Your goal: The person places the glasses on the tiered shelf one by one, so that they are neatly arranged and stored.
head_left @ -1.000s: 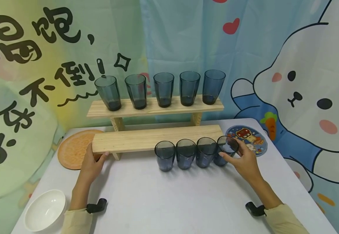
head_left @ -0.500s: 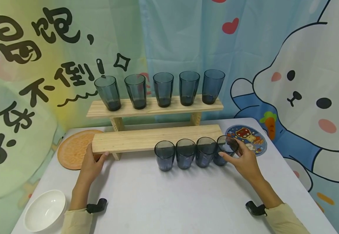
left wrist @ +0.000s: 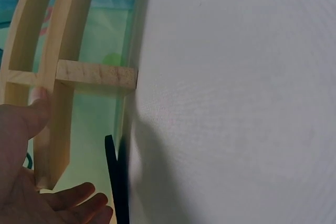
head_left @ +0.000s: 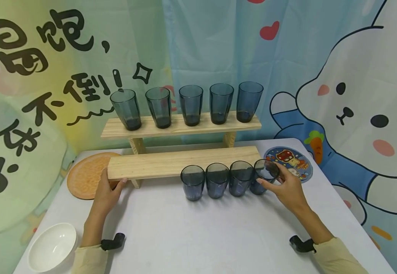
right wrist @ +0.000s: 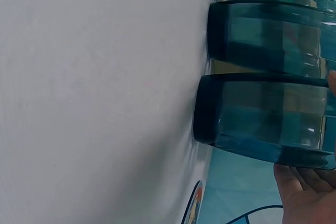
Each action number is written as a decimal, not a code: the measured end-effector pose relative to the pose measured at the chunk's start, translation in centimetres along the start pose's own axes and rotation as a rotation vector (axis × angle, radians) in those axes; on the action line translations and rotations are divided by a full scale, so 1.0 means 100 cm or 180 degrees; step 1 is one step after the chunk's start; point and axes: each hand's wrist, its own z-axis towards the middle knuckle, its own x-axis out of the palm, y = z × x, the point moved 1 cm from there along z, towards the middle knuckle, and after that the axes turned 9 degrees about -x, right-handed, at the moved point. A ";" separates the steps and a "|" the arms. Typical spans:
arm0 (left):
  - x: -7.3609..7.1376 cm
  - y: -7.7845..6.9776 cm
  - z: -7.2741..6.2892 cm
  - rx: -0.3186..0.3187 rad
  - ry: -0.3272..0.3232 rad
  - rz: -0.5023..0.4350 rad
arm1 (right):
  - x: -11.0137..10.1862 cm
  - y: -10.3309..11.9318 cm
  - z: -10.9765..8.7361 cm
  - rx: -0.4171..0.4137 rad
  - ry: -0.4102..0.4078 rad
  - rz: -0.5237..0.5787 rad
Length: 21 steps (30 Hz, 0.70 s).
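A two-tier wooden stand stands on the table, and my left hand (head_left: 107,194) holds the left end of its lower shelf (head_left: 150,164). In the left wrist view the thumb (left wrist: 38,109) lies against the board, with the other fingers past its end. My right hand (head_left: 289,192) grips a blue-grey drinking glass (head_left: 263,182), thumb in front and fingers round its right side. That glass is the rightmost of several upright glasses (head_left: 218,182) set side by side in front of the lower shelf. The right wrist view shows its dark base (right wrist: 206,109) at the tabletop.
Several matching glasses (head_left: 191,104) stand spaced out on the upper shelf (head_left: 184,130). A white bowl (head_left: 52,247) sits at the front left, an orange round mat (head_left: 85,175) at the back left. A blue patterned round mat (head_left: 303,163) lies behind my right hand.
My right forearm has shifted very slightly to the right. Both hands keep their places on the shelf and the glass, and the glasses look unmoved.
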 end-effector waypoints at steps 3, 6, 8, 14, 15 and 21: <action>0.000 0.001 0.000 -0.0029 0.0018 0.0010 | -0.003 0.004 -0.001 0.0030 0.0036 -0.0049; -0.001 0.001 0.000 -0.0048 0.0023 0.0023 | -0.008 0.012 0.000 0.0095 0.0049 -0.0059; -0.001 0.001 0.000 -0.0047 0.0012 0.0030 | -0.013 0.018 0.002 0.0124 0.0041 -0.0083; -0.002 0.001 0.000 -0.0040 0.0007 0.0032 | -0.033 0.037 0.015 0.0053 -0.0074 -0.0136; -0.002 0.001 0.000 -0.0048 0.0014 0.0031 | -0.037 0.039 0.018 0.0030 -0.0092 -0.0140; -0.002 0.002 0.000 -0.0092 0.0020 0.0064 | -0.054 0.053 0.042 -0.0184 -0.0245 -0.0229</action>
